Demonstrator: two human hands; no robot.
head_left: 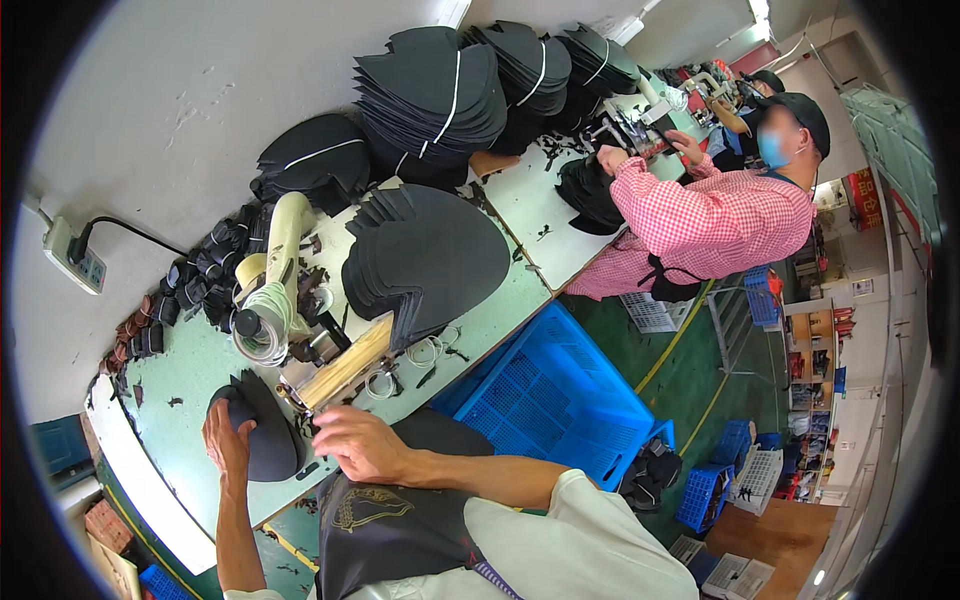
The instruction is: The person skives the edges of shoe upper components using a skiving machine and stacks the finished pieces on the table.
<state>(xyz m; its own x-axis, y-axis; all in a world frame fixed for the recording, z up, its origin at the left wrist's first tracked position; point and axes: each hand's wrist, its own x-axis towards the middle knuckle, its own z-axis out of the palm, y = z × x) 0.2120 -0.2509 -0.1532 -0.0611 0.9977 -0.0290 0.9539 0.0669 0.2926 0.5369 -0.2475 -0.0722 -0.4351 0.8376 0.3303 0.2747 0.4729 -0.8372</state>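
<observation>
My left hand grips the left edge of a small stack of black cut pieces on the pale green table, thumb over the top and fingers at the side. My right hand hovers just right of that stack, in front of a cream bench machine, its fingers loosely stretched out with nothing seen in them. A light wooden block lies at the machine's front. Behind it, a tall fanned stack of black cut sheets rests on the table. Another black piece shows past my right forearm, partly hidden.
A blue plastic crate stands at the table's right edge. Tied black stacks line the wall, with small black bundles farther left. At the adjoining table, a co-worker in a pink checked shirt handles black pieces. Scraps litter the tabletop.
</observation>
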